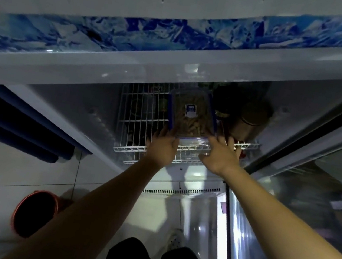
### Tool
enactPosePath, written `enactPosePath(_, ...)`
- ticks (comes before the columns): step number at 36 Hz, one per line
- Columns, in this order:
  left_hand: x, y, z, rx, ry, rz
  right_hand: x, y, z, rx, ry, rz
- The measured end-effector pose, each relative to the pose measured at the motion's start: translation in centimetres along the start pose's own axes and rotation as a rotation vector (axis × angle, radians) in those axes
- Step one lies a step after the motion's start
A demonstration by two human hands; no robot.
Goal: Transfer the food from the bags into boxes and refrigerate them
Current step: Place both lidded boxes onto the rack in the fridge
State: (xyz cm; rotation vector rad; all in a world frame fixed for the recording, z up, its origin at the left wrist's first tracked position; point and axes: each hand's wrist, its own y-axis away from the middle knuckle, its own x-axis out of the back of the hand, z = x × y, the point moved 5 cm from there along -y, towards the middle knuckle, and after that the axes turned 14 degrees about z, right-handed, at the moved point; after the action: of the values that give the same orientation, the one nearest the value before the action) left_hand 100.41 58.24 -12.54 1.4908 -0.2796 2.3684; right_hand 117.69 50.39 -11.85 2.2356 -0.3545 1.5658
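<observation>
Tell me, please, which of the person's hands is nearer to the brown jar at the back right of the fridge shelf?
Right. The right hand is at the food box's right front corner, just before the brown jar; the left hand is at the box's left front corner.

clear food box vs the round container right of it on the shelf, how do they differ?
The food box is rectangular, the round container cylindrical. The box is see-through with blue clips and pale food inside; the container is dark and opaque. Left hand and right hand touch the box; the container stands untouched. Both sit on the wire shelf.
</observation>
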Motion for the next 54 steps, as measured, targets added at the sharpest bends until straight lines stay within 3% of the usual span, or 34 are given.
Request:
enactPosePath(8, -0.1, 0.7, -0.3, -0.012, -0.065, -0.020, -1.0, 1.5, -0.4, 0.001, 0.056, 0.091)
enactPosePath(16, 1.0, 1.0, -0.3, -0.051, -0.095, -0.133, -0.9, 1.6, -0.2, -0.021, 0.072, 0.004)
enactPosePath(22, 4.7, 6.0, -0.5, -0.060, 0.018, -0.029, 1.9, 6.4, -1.6, -0.013, -0.057, 0.037)
enactPosePath(27, 8.5, 14.3, -3.6, -0.021, 0.096, 0.031, 2.4, 13.9, -6.7, 0.037, -0.142, 0.061)
enactPosePath(31, 12.2, 23.0, -7.8, 0.126, 0.144, 0.085, 1.4, 20.5, -12.9, 0.120, -0.273, 0.038)
enactPosePath(36, 18.1, 37.9, -15.1, 0.370, 0.167, 0.207, -1.3, 31.4, -23.1, 0.352, -0.293, -0.031)
enactPosePath(44, 24.3, 61.8, -25.3, 0.745, 0.177, 0.517, -7.3, 47.7, -36.7, 0.761, -0.280, -0.193)
enactPosePath(54, 26.8, 82.4, -30.4, 1.207, 0.207, 0.819, -12.2, 64.2, -48.5, 1.173, -0.171, -0.442)
